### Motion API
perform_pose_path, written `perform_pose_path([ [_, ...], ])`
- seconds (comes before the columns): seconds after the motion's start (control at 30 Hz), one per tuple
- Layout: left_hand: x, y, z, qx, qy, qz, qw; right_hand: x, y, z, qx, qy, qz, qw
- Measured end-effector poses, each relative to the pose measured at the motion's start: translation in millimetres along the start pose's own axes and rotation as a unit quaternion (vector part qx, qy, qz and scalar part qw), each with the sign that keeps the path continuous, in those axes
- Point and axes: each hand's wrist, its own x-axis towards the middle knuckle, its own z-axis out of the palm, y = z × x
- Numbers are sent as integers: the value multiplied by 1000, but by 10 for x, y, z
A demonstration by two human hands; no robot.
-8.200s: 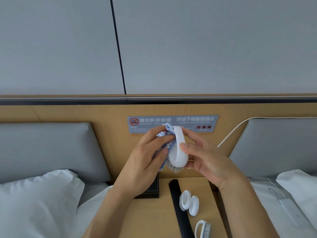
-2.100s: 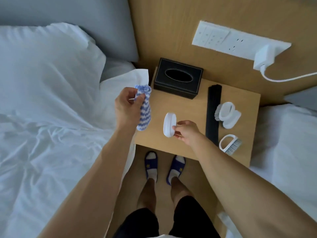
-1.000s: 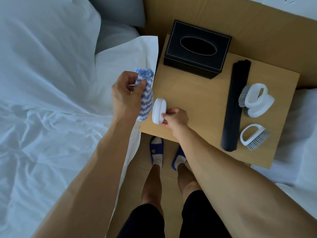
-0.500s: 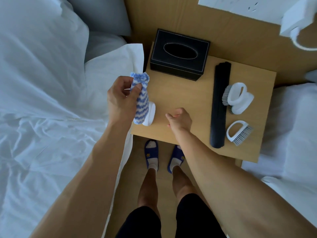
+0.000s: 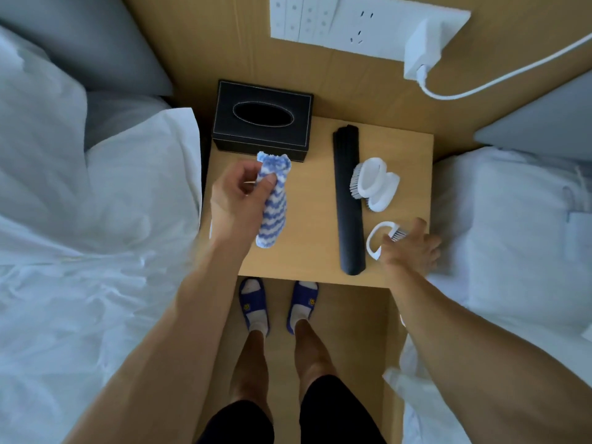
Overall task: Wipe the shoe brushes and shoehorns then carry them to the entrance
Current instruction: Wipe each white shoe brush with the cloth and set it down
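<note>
Wiping step, next brush being fetched. Left hand point(image 5: 238, 200) pinches cloth point(image 5: 272, 203) over table point(image 5: 307, 251). Right hand point(image 5: 408, 251), fingers spread, rests over brush point(image 5: 378, 233) at table's right edge, no grip yet. Shoehorn point(image 5: 349, 200), paired brushes point(image 5: 374, 184) alongside. Next: close fingers round handle, lift to cloth

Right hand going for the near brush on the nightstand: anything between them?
Nothing visible. The right hand is already at the near brush, fingers spread over its bristle end; the handle loop stays exposed. The black shoehorn lies beside it to the left, off the path. The left hand holds the striped cloth.
</note>
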Motion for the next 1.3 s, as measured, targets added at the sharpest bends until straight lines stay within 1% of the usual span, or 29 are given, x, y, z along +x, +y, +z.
perform_pose_path([
  [0.1,-47,36,110,9,-19,-2,1000,100,56,49,-7,-58,26,998],
  [0.17,-66,36,158,10,-24,-11,1000,128,40,80,3,-104,30,994],
  [0.23,-92,36,196,11,-30,-17,999,145,20,108,22,-133,35,990],
  [0.47,-192,91,297,19,-46,-34,998,212,34,164,70,-130,38,988],
  [0.53,-228,124,320,20,-50,-39,998,239,52,163,94,-134,52,985],
  [0.6,-265,182,338,20,-55,-39,998,258,55,126,145,-150,81,975],
  [0.67,-299,262,337,20,-61,-36,997,265,25,30,238,-170,147,945],
  [0.73,-341,372,320,22,-68,-31,997,237,-22,-153,345,-212,208,890],
  [0.77,-361,437,306,24,-71,-26,997,206,-43,-282,392,-245,219,859],
  [0.8,-383,517,288,25,-73,-19,997,161,-63,-426,429,-285,213,830],
  [0.87,-427,716,245,24,-77,-6,997,33,-93,-745,500,-362,165,769],
  [0.93,-465,960,187,24,-84,16,996,-110,-128,-1064,572,-411,117,700],
  [1.0,-494,1233,109,24,-89,46,995,-252,-208,-1399,615,-446,63,647],
  [1.07,-522,1534,14,18,-88,77,993,-401,-337,-1762,626,-471,-2,622],
  [1.13,-558,1847,-94,8,-85,109,990,-559,-489,-2126,624,-479,-57,615],
  [1.2,-598,2150,-201,2,-75,147,986,-711,-629,-2460,617,-474,-112,617],
  [1.3,-683,2565,-349,7,-56,204,977,-916,-781,-2900,592,-456,-201,634],
])
